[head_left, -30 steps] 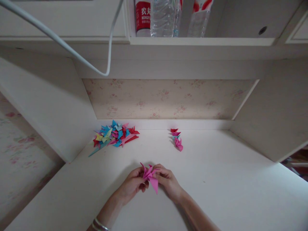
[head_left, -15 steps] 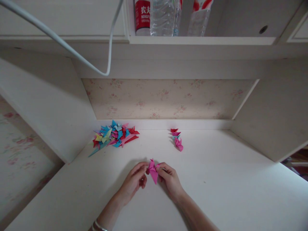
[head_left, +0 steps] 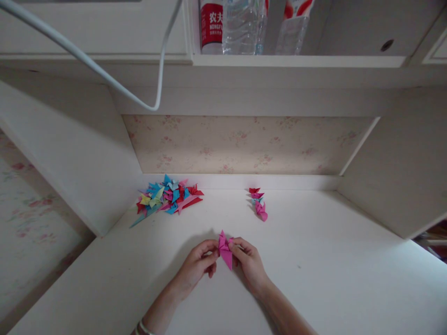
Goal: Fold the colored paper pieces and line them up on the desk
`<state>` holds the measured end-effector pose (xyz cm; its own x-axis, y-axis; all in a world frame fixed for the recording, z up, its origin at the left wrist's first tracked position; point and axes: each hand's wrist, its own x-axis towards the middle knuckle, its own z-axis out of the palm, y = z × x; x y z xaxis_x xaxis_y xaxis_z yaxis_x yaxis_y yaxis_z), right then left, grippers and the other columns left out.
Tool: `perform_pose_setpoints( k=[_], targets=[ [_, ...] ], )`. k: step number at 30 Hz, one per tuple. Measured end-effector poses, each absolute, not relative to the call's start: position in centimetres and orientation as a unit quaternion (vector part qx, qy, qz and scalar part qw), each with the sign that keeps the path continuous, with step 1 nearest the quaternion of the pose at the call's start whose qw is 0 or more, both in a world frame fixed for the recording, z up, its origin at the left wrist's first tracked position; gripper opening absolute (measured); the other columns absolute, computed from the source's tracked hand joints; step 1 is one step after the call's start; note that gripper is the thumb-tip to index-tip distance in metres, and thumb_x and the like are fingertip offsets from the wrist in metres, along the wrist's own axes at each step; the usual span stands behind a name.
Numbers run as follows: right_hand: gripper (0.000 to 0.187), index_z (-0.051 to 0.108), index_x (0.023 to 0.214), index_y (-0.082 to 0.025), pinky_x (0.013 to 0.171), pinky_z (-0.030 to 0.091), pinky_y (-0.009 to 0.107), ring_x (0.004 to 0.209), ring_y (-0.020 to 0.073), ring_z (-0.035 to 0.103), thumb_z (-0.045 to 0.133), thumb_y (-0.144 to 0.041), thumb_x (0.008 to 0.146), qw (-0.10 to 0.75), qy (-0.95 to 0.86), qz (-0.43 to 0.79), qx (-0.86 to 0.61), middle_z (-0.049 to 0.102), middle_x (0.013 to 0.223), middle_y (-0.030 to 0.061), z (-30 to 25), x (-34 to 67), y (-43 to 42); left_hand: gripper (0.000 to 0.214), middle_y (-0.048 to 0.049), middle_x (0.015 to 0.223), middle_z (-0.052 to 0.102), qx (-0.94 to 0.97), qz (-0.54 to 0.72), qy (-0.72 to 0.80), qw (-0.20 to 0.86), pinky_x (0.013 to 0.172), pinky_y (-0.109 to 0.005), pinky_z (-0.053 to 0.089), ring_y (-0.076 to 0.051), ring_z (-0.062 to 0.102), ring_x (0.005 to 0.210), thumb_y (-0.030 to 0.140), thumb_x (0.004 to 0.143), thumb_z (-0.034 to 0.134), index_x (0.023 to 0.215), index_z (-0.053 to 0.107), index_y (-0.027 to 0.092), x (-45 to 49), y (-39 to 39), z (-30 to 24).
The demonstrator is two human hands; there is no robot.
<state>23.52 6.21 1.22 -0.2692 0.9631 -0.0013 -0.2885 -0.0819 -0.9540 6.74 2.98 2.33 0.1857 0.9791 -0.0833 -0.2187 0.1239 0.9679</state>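
Observation:
A pink origami crane point(head_left: 225, 251) is held between my two hands above the white desktop, one long point toward me and another pointing away. My left hand point(head_left: 199, 260) pinches its left side between thumb and index finger, the other fingers curled. On the right side, my right hand point(head_left: 247, 261) grips it between thumb and fingers. Beyond my left hand lies a heap of folded paper cranes point(head_left: 171, 194) in blue, red, pink and yellow. A short row of folded paper pieces point(head_left: 260, 210), pink, red and teal, lies beyond my right hand.
A white desk point(head_left: 335, 279) runs back to a floral wall panel point(head_left: 244, 144), with side panels left and right. Overhead, a shelf point(head_left: 296, 61) carries clear bottles point(head_left: 240, 28) with red labels. A pale bent rod point(head_left: 104, 79) hangs across the upper left.
The left hand has come slightly right and its thumb and finger now close on the crane's left side. The crane's far tip looks straighter. The whole view has shifted a little.

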Motion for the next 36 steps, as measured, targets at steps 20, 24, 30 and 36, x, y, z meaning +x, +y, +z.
perform_pose_setpoints(
  k=[20,24,30,36],
  targets=[
    [0.031,0.067,0.075,-0.017,0.052,0.027,0.025,0.054,0.0093,0.037,0.07,-0.048,0.077,0.476,-0.467,0.66,-0.346,0.05,0.059,-0.0026,1.73,23.47,6.01,0.032,-0.0057,0.096,0.062,0.455,0.477,0.422,0.623,0.049,-0.024,0.039,-0.007,0.051,0.051,0.037,0.08,0.068,0.105,0.062,0.017,6.62,2.96,2.0],
    [0.032,0.068,0.077,-0.017,0.052,0.026,0.025,0.053,0.0088,0.037,0.068,-0.048,0.079,0.476,-0.478,0.651,-0.348,0.051,0.059,-0.0026,1.71,23.5,6.02,0.032,-0.0045,0.092,0.06,0.458,0.479,0.419,0.621,0.048,-0.023,0.038,-0.007,0.051,0.051,0.036,0.08,0.067,0.105,0.061,0.017,6.57,3.04,1.7],
    [0.031,0.067,0.077,-0.017,0.052,0.025,0.025,0.053,0.0085,0.036,0.068,-0.047,0.079,0.47,-0.476,0.657,-0.347,0.049,0.057,-0.0033,1.83,23.43,5.99,0.032,-0.0059,0.096,0.061,0.463,0.479,0.418,0.618,0.05,-0.024,0.039,-0.007,0.051,0.052,0.036,0.08,0.067,0.105,0.061,0.017,6.54,3.05,1.83],
    [0.032,0.065,0.073,-0.019,0.05,0.027,0.026,0.051,0.0095,0.038,0.067,-0.05,0.079,0.478,-0.515,0.601,-0.381,0.049,0.058,-0.0031,2.09,23.59,6.0,0.035,-0.0037,0.093,0.059,0.451,0.48,0.434,0.615,0.049,-0.023,0.038,-0.006,0.049,0.052,0.036,0.077,0.069,0.106,0.061,0.018,6.67,3.1,2.03]
  ],
)
